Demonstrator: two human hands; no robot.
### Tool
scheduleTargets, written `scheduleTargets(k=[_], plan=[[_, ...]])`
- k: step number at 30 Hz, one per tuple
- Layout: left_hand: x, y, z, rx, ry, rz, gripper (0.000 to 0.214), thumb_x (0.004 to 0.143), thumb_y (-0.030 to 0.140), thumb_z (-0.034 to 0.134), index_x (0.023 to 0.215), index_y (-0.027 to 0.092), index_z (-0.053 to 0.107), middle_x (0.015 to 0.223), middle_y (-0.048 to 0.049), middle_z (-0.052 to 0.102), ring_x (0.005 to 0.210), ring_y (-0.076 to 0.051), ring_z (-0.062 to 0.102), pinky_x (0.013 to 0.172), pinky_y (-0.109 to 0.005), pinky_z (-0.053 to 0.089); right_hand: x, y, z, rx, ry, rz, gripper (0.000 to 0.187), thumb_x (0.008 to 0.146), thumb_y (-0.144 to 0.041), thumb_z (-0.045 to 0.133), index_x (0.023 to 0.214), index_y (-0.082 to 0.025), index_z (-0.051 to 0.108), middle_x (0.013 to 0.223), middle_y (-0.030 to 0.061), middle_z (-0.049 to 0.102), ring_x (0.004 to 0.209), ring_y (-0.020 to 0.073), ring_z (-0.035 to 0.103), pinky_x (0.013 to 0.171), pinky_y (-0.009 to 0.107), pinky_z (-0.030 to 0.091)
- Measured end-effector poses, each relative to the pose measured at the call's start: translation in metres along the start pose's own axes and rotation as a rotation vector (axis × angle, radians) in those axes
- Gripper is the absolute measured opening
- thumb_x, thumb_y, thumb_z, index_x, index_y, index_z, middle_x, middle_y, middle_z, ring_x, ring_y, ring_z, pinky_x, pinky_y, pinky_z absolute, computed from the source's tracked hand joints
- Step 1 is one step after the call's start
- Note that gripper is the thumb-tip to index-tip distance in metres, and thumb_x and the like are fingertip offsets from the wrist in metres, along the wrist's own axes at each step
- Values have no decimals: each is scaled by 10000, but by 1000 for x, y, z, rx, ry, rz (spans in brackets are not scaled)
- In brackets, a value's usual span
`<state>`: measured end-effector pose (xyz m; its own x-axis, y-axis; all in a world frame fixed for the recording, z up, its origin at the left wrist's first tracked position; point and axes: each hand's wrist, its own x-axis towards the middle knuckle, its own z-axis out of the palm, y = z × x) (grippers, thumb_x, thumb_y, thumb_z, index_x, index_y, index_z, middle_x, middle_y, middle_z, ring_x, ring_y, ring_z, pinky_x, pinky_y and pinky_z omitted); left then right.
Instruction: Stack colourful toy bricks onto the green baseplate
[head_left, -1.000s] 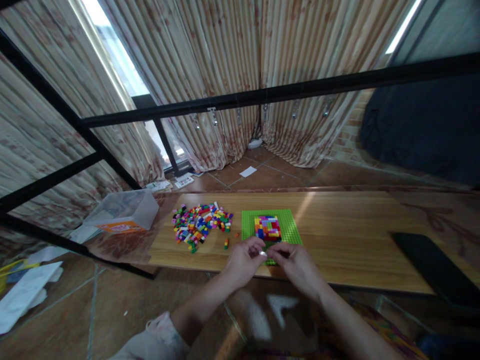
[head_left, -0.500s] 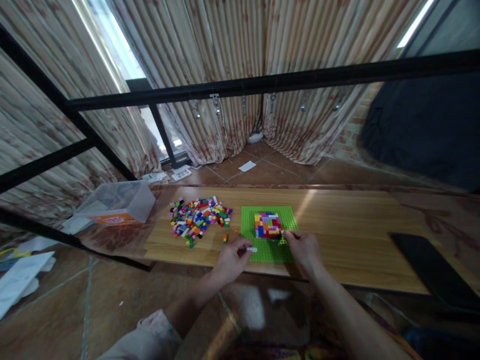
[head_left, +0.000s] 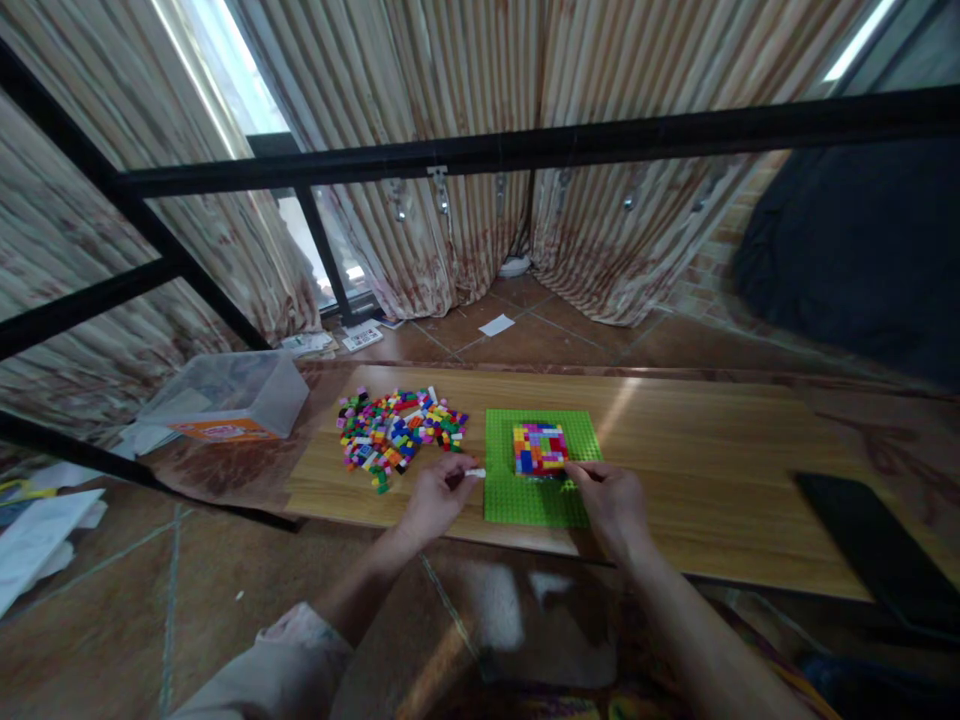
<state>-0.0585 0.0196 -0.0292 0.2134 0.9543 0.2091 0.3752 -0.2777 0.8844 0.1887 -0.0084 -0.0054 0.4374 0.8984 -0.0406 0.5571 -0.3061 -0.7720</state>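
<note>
A block of many-coloured toy bricks [head_left: 540,448] is built up on a green baseplate [head_left: 504,505]. At its right front corner are the pinched thumb and finger of my right hand [head_left: 616,505]; whatever lies between them is too small to make out. Off the plate's left edge, my left hand [head_left: 436,498] pinches a small white brick [head_left: 475,472] between thumb and forefinger. Beyond that hand, a pile of loose toy bricks [head_left: 397,430] in mixed colours is spread over the wooden tabletop [head_left: 697,450].
A clear plastic box [head_left: 281,395] with an orange label stands left of the pile. Towards the right end lies a flat black object [head_left: 877,545]. A black metal rail [head_left: 525,150] crosses in front of the curtains.
My left hand has shifted left with the white brick, from over the baseplate to beside its edge. My right hand stays at the brick block's corner. The view has shifted slightly.
</note>
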Motion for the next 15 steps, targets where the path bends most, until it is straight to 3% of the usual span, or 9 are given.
scheduleTargets(k=[7,12,15], plan=[[-4,8,0,106,-66,29,106,814,225,566,870,177,642,726,0,573,665,-119,529,619,-228,417,11,6,3,199,-27,78,310,617,-455,688,728,-176,763,640,56,716,589,188,631,497,249,390],[-4,11,4,95,-138,11,343,836,219,536,1176,198,570,770,7,587,671,-115,535,637,-229,432,18,-1,-2,315,-156,286,304,554,-407,730,694,-137,741,412,-20,545,390,97,453,392,223,319],[-4,17,8,168,-231,18,436,847,228,522,1284,229,512,808,1,608,706,-126,555,659,-241,441,21,-7,-5,323,-180,329,252,549,-362,736,654,-133,722,389,-38,501,367,75,406,368,212,303]])
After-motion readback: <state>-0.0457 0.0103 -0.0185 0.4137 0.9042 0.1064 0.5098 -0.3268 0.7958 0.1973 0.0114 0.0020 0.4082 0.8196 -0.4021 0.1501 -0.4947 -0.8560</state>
